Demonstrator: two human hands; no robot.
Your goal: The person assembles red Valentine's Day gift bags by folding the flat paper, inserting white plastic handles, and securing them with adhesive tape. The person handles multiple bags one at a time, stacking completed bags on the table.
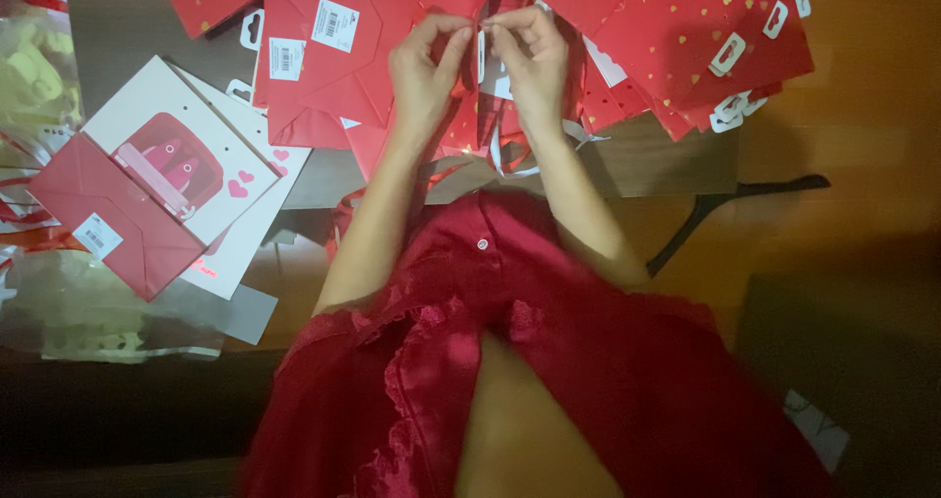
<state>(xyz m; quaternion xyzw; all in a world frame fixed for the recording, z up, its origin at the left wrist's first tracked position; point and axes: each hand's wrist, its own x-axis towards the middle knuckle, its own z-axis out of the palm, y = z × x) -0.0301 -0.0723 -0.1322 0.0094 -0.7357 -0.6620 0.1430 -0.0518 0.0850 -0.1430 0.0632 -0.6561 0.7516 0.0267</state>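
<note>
My left hand (424,62) and my right hand (526,52) are raised close together at the top middle, fingertips pinched on a small white hang tab (482,45) of a folded red gift bag (470,116). The bag lies under my hands on a pile of similar red bags. Red ribbon handles (461,165) trail below my wrists. My red lace garment (549,361) fills the lower middle of the view.
Folded red gift bags with gold hearts (686,37) fan out at the top right. Red bags with white barcode stickers (314,57) lie at the top left. White gift bags with a red picture (186,155) sit at the left on a low dark table (667,155). Clear plastic wrapping (39,76) lies at the far left.
</note>
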